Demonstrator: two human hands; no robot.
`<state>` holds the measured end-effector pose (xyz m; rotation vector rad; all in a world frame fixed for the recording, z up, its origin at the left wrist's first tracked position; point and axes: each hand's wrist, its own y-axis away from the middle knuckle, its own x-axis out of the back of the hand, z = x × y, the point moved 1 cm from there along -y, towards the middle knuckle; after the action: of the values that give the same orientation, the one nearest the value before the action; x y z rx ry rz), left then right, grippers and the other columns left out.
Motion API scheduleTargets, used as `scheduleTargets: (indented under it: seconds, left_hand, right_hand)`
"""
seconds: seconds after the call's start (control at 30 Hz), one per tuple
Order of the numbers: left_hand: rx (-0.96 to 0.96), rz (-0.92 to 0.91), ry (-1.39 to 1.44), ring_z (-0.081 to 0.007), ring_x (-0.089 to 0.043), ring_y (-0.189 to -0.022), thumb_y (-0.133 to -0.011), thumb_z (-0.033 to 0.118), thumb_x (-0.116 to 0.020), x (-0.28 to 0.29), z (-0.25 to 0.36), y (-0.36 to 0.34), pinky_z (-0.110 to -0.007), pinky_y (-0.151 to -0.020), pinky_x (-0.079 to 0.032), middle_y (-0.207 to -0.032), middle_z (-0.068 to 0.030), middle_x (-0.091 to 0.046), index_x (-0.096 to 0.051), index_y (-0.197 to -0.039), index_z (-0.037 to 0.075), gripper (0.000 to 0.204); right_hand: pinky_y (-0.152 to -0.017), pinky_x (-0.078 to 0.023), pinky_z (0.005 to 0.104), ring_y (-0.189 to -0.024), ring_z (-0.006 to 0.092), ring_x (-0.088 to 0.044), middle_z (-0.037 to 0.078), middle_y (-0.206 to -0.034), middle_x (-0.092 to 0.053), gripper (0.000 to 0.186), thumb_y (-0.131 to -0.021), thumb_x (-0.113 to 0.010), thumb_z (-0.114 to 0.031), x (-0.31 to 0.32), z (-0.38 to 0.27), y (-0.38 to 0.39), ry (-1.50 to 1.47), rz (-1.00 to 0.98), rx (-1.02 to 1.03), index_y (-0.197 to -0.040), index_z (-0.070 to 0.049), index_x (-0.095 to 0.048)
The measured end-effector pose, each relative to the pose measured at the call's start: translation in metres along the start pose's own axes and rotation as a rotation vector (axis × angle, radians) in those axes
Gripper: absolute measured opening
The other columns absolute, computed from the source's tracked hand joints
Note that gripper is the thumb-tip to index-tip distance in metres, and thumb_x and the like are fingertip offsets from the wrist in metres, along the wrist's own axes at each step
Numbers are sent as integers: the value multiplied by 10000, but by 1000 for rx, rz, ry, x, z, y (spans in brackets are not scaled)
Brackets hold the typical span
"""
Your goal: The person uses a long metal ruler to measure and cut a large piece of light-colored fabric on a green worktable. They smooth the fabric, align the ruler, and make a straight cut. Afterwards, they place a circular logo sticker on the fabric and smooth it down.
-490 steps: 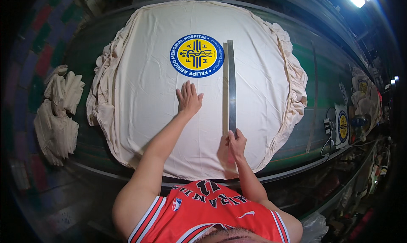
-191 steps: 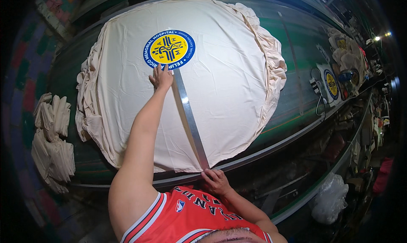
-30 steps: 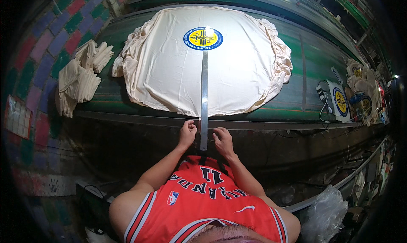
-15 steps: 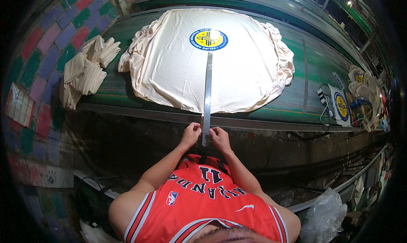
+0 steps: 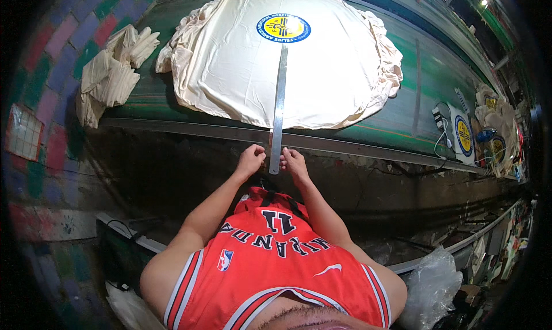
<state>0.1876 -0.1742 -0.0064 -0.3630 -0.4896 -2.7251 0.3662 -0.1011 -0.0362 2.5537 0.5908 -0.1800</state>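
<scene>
A long metal ruler (image 5: 279,100) lies on a spread cream cloth piece (image 5: 230,71), its far end just below a round blue-and-yellow printed emblem (image 5: 283,28). The near end of the ruler sticks out past the table's front edge, between my hands. My left hand (image 5: 250,161) is closed just left of it, fingers curled in toward the thumb. On the other side, my right hand (image 5: 295,163) has bent fingers drawn together, fingertips close to the ruler's edge. Whether either hand holds something small cannot be made out. The cloth is bunched at both sides.
The long green table (image 5: 368,120) has a metal front rail (image 5: 207,135). Folded cream cloth (image 5: 112,74) hangs over its left end, beside a painted brick wall (image 5: 60,65). At the right lie a power strip (image 5: 441,123) with cable and printed cloth pieces (image 5: 463,135). Clear plastic (image 5: 431,287) lies lower right.
The whole view has tilted, so the table, cloth and ruler sit higher in the picture. My hands stay beside the ruler's near end, with their fingers slightly shifted.
</scene>
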Motion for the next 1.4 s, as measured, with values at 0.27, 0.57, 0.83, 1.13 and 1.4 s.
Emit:
scheduleTargets:
  seconds: [0.27, 0.57, 0.83, 1.13, 1.4]
  left_hand:
    - [49, 182, 295, -171, -651, -633, -909, 61, -609, -19, 22, -21, -312, -537, -534, -985, -106, -647, -585, -1074, -27, 189]
    - [29, 272, 229, -151, -609, -654, -889, 33, -667, -37, 13, -45, -287, -452, -501, -904, -103, -610, -529, -1035, -4, 204]
    - [3, 253, 184, -141, -586, -731, -899, 15, -666, -36, 3, -50, -283, -644, -509, -881, -68, -589, -505, -1076, 0, 240]
    - [-23, 257, 158, -137, -581, -809, -892, 26, -684, -37, -4, -49, -298, -730, -507, -908, -64, -586, -529, -1067, -7, 237]
    - [-29, 235, 169, -150, -573, -816, -879, 29, -695, -35, -2, -46, -297, -739, -510, -953, -79, -591, -547, -1059, -13, 237]
  right_hand:
    - [-606, -494, 227, -686, 67, -562, 6, -865, -617, 308, -1016, -584, -285, -5, -21, -1, 8, -29, -11, -1114, 3, -625]
    - [-597, -473, 235, -686, 68, -553, 0, -834, -615, 314, -990, -619, -280, -13, -22, -4, 166, -16, 5, -1108, 9, -653]
    - [-621, -460, 270, -701, 91, -548, 8, -797, -621, 323, -972, -631, -303, -22, -23, -5, 285, -8, 17, -1088, -4, -669]
    - [-623, -442, 267, -691, 85, -535, 1, -806, -635, 304, -969, -636, -304, -21, -28, -1, 300, -1, 32, -1030, -14, -702]
    - [-615, -443, 257, -683, 85, -536, -3, -800, -625, 337, -971, -639, -343, -17, -25, -3, 263, -29, 60, -1032, -16, -694]
